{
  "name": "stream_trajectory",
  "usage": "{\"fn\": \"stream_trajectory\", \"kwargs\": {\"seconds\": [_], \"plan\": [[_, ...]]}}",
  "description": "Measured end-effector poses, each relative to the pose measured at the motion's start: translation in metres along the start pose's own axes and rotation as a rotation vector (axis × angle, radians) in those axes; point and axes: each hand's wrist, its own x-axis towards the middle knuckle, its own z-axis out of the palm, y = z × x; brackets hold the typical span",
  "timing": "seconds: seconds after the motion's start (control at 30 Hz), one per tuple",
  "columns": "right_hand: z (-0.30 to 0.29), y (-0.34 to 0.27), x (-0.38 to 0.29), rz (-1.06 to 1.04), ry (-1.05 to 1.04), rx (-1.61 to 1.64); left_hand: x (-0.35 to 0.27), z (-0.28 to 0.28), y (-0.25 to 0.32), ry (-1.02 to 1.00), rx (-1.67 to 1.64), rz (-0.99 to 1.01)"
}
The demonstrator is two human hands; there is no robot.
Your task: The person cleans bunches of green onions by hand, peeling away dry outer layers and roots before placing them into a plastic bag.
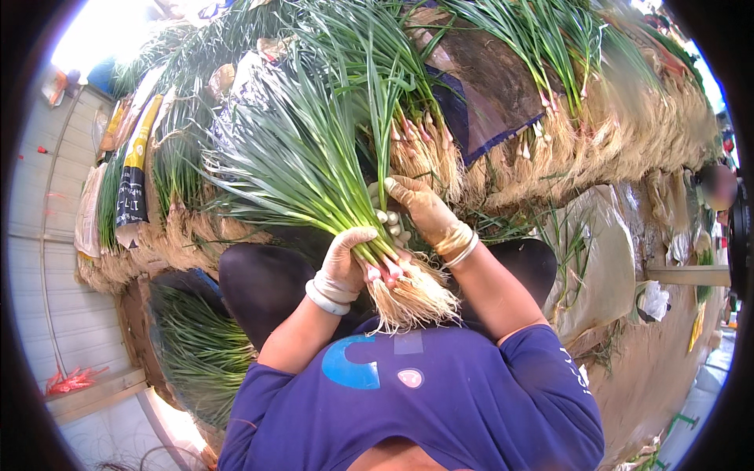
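Observation:
In front of my chest I hold a fanned bunch of green garlic plants (339,182), with pinkish-white bulbs and pale stringy roots hanging towards my shirt. My left hand (343,259), in a whitish glove, is wrapped around the lower stems just above the bulbs. My right hand (419,209), gloved and stained yellowish, is beside the bunch with its thumb and fingers closed on an upright garlic stalk (384,141). The lower end of that stalk is hidden by the hand. Behind the right hand lie more garlic plants (427,144), roots facing me.
A long row of rooted garlic (589,135) runs along the far right, partly on a dark sheet (471,76). At left stand bundles beside a yellow-and-black printed bag (134,171). More greens (200,335) lie low at left. A plastic sheet (595,259) covers ground at right.

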Motion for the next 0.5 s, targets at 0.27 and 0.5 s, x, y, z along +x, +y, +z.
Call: {"fn": "stream_trajectory", "kwargs": {"seconds": [0.27,0.5], "plan": [[-0.012,0.015,0.018,-0.075,0.124,0.18,0.0,0.008,-0.001,-0.025,0.007,0.007],[0.002,0.017,0.015,0.0,0.158,0.028,-0.001,0.007,0.007,-0.035,0.043,-0.009]]}}
